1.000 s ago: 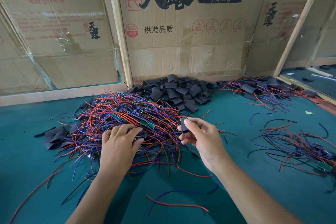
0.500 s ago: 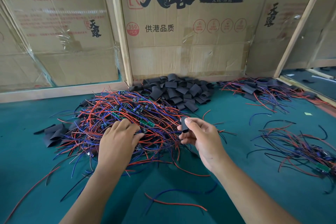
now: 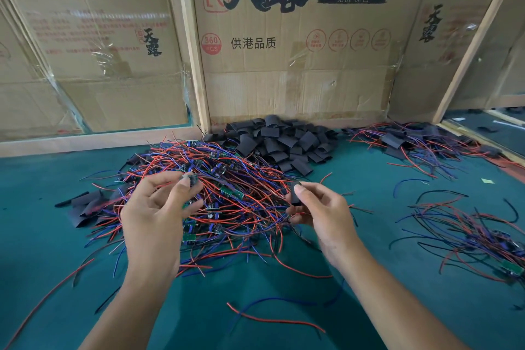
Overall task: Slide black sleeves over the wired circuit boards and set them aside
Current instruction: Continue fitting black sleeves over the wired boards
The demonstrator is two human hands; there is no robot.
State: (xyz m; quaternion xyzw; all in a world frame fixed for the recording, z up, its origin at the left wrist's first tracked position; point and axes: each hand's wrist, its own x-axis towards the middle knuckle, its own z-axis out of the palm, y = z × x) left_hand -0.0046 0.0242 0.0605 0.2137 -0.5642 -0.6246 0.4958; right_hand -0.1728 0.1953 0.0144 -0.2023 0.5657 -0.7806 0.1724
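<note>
A tangled heap of red and blue wired circuit boards (image 3: 227, 188) lies on the green table (image 3: 397, 278). Above that heap, my left hand (image 3: 154, 216) pinches one small board (image 3: 191, 179) between thumb and fingertips, its wires trailing down into the tangle. At the heap's right edge my right hand (image 3: 321, 213) pinches a short black sleeve (image 3: 294, 193). Behind the wires sits a pile of loose black sleeves (image 3: 284, 142), against the cardboard wall.
Sleeved boards with wires lie in a group at the far right (image 3: 412, 142). Another bundle of wired boards (image 3: 483, 236) lies at the right edge. Some flat black sleeves (image 3: 85, 207) lie left of the heap. Cardboard panels (image 3: 284, 51) wall off the back.
My left hand has lifted out of the heap and turned palm up, with one board pinched in its fingertips. My right hand has kept hold of the sleeve in about the same place.
</note>
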